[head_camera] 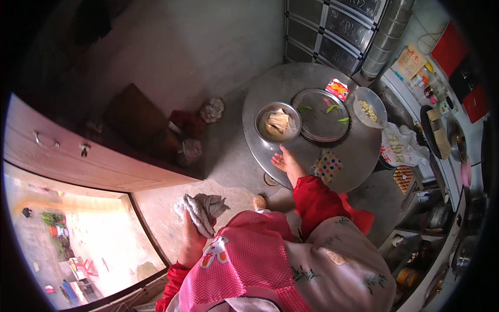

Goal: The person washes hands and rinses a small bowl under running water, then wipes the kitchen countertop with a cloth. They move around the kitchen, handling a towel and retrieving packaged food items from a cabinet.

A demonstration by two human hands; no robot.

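A crumpled grey cloth [202,208] is gripped in my left hand [191,238], out to the left of the pink apron. My right hand [286,162] reaches over the near edge of a round metal table [351,163], fingers apart and holding nothing. Just beyond its fingertips stands a steel bowl [262,134] with a folded tan piece, perhaps tofu skin, in it. Beside the bowl lies a round metal tray [319,124] carrying several green chili peppers [333,108]. A polka-dot cloth [327,165] rests on the table to the right of my right hand.
A plastic bowl of pale pieces [382,111] and a red packet [337,89] sit at the table's far right. Beyond are a plastic bag [401,144], an egg tray [402,178] and a cluttered counter [448,171]. An open wooden door [78,156] stands left.
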